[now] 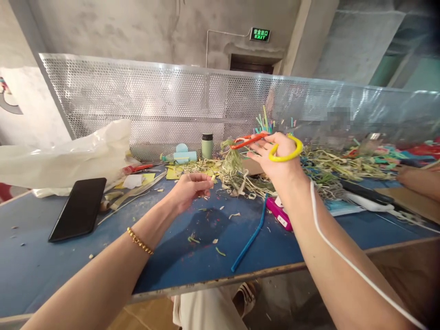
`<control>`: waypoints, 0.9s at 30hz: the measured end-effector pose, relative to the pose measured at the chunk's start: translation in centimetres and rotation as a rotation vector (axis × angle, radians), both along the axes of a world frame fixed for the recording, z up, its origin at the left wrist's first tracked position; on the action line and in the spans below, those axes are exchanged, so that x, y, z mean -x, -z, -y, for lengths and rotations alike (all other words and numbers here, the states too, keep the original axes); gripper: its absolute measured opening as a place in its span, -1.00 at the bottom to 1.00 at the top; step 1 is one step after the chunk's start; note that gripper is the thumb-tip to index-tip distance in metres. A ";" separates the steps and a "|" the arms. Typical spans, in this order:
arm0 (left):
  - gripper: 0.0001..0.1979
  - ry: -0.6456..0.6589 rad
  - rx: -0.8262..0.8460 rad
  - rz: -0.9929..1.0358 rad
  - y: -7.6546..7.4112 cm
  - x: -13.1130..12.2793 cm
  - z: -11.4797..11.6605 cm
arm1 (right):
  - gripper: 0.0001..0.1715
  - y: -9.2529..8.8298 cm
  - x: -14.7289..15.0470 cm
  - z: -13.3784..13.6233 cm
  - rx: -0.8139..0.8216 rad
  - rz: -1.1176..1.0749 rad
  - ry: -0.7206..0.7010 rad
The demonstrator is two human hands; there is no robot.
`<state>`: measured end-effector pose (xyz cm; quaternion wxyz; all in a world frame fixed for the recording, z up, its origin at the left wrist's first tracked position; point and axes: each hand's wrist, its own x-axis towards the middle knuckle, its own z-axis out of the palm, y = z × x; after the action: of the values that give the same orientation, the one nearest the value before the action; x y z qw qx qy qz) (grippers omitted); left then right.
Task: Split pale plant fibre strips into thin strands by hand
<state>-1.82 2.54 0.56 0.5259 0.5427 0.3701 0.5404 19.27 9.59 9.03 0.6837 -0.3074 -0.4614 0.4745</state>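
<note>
My right hand (275,158) is raised above the blue table (41,270), fingers spread, with a yellow loop (286,149) hanging round them and an orange-red strip (245,142) pinched at the fingertips. Green and straw-coloured strands (233,162) dangle from the strip's left end. My left hand (190,188) hovers low over the table with its fingers curled together on a small pale scrap (212,178). A gold bracelet (139,241) sits on my left wrist.
A black phone (79,208) lies at left beside a white plastic bag (68,156). A blue straw (250,240), a pink object (279,214), a green flask (207,145) and heaps of cut strands (343,167) lie about. Perforated metal screen (154,101) behind. Another person's arm (417,181) at right.
</note>
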 end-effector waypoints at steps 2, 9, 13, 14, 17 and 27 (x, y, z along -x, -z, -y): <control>-0.85 -0.027 -0.079 -0.078 0.1 -0.7 -0.1 | -0.91 0.6 0.4 0.1 0.003 0.014 -0.014; -0.94 -0.244 -0.304 -0.278 -1.0 -3.2 -3.3 | -0.81 0.7 2.2 1.3 0.072 -0.025 0.009; -0.94 -0.368 -0.391 -0.325 -2.6 -4.6 -5.7 | -0.81 -0.1 2.4 1.8 0.079 -0.052 0.010; -0.94 -0.372 -0.389 -0.289 -2.9 -5.1 -6.1 | -0.81 -0.2 2.3 1.8 0.071 -0.061 0.015; -0.95 -0.239 -0.340 -0.169 -2.7 -6.9 -6.8 | -0.82 -0.5 2.1 1.5 0.018 -0.074 0.024; -0.92 0.147 -0.456 -1.040 -1.0 -12.5 -3.3 | -0.65 -2.1 1.8 0.2 -0.291 -0.072 0.126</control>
<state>10.63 5.81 1.56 0.1804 0.8612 0.4154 0.2306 17.42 9.36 11.14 0.7656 -0.2164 -0.4802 0.3695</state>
